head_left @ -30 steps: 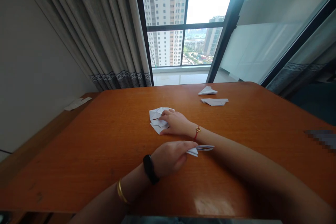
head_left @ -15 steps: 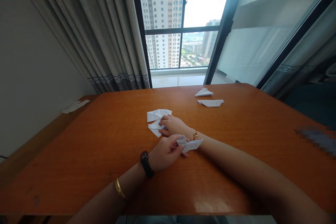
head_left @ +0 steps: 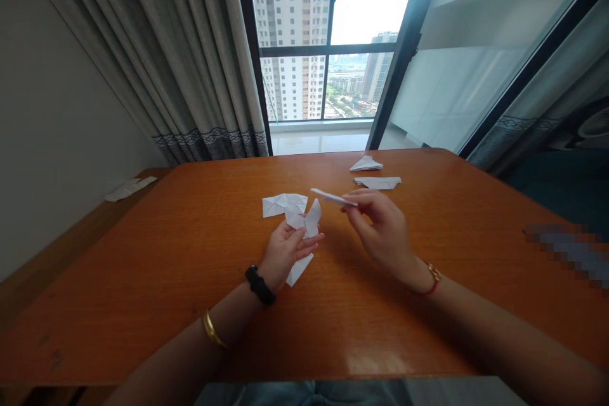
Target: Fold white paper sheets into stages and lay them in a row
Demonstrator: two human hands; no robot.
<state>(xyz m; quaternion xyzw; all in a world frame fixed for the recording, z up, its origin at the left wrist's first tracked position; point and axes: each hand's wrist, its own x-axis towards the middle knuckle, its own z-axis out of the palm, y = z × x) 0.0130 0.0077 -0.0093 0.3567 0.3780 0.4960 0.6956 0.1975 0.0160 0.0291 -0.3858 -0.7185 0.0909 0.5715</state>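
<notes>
My left hand (head_left: 288, 250) is closed around a folded white paper (head_left: 304, 219) with pointed, wing-like flaps. It holds the paper between thumb and fingers over the middle of the table. To the right, my right hand (head_left: 378, 222) pinches a thin folded paper piece (head_left: 334, 197), seen nearly edge-on, with thumb and fingers. A creased paper piece (head_left: 273, 206) lies on the table just beyond my left hand, partly covered by the held paper. Another folded paper piece (head_left: 301, 268) shows below my left fingers, its upper part hidden by them.
Two more folded papers, a triangular one (head_left: 366, 163) and a long flat one (head_left: 378, 183), lie near the far edge of the wooden table (head_left: 166, 279). A paper strip (head_left: 129, 189) rests on the ledge at left. A blurred patch (head_left: 566, 250) covers something at right.
My right hand has come up from the papers on the table and moved right, now with a folded piece in it. My left hand has shifted slightly left and forward, turning its paper.
</notes>
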